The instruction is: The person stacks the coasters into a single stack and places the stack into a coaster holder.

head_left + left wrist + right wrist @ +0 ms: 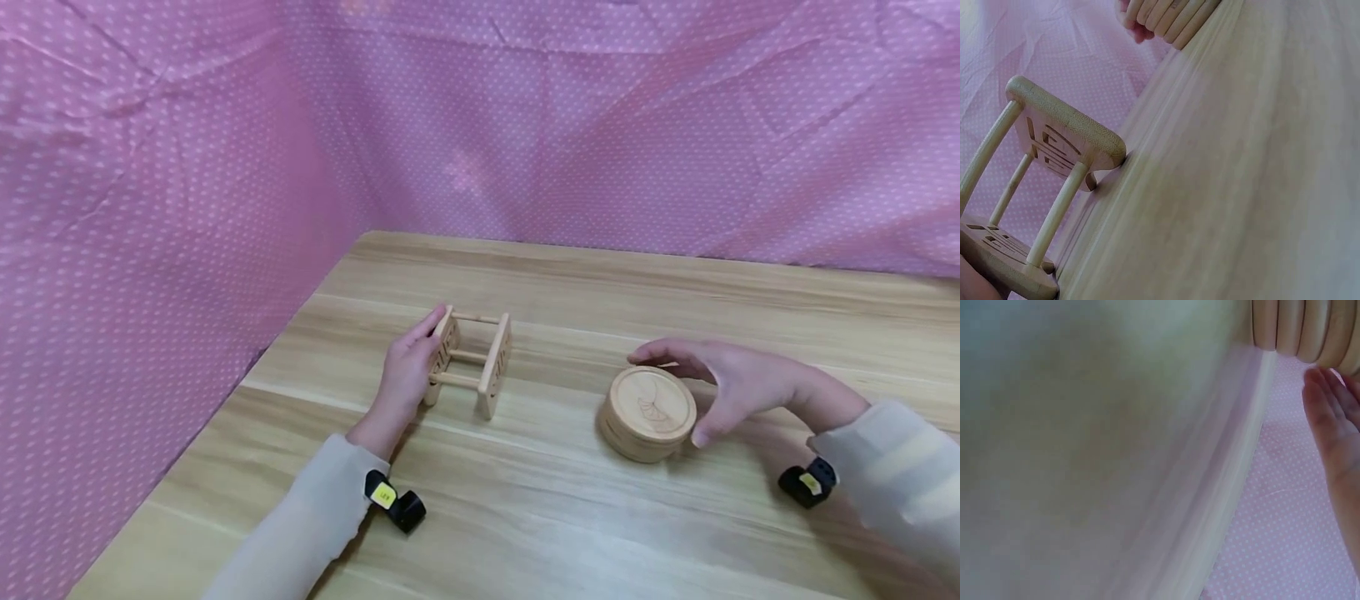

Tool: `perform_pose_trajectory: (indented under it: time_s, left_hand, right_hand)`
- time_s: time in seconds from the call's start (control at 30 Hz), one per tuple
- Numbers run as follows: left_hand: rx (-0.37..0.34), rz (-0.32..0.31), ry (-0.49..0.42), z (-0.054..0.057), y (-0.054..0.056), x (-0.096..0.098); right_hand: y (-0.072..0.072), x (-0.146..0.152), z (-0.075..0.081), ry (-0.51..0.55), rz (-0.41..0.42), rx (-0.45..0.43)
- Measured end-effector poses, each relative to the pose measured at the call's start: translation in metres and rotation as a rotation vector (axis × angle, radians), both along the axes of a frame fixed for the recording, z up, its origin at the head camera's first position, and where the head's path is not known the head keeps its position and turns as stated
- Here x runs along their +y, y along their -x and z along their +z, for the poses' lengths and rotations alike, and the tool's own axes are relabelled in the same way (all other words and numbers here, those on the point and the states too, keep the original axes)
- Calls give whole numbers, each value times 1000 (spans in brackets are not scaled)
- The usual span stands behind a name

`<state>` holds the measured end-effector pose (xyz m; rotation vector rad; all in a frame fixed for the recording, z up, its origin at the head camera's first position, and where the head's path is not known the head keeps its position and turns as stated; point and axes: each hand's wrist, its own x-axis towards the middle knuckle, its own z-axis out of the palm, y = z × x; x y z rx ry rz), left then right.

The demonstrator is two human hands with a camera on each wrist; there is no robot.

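A small wooden coaster rack (495,367), two cut-out side panels joined by round dowels, stands on the table at centre left. My left hand (408,367) holds it by the left panel, with one finger reaching along to the far top corner; part of the grip is hidden behind the wood. To the right is a stack of round wooden coasters (648,412), its top piece engraved with a leaf. Around the far and right sides of the stack curves my right hand (738,387), thumb and fingers spread. In the right wrist view, fingers (1329,425) lie close beside the stacked discs (1313,328).
The table (525,517) has a light wood-grain top. Pink dotted cloth (562,125) hangs behind it and along the left. A black camera (393,500) is strapped at my left wrist, another camera (808,483) at my right.
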<state>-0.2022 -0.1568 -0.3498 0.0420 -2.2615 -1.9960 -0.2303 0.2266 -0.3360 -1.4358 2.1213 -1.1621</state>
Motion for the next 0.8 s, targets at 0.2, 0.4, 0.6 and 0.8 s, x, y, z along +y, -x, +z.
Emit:
perform_pose_trajectory:
  time_s: [0.2,0.4,0.6,0.8]
  left_hand:
    - [15,-24,-22,3,-5,-3]
    - [91,-33,58,9,-8,-8]
    - [426,-34,300,29,-11,-4]
    - [476,-185,468,50,-34,31]
  right_hand:
    - [-14,-3,1,108,-103,22]
    - [-33,-9,7,113,-229,44]
    - [-49,-13,13,100,-360,-27]
    - [-60,-19,16,76,-476,-78]
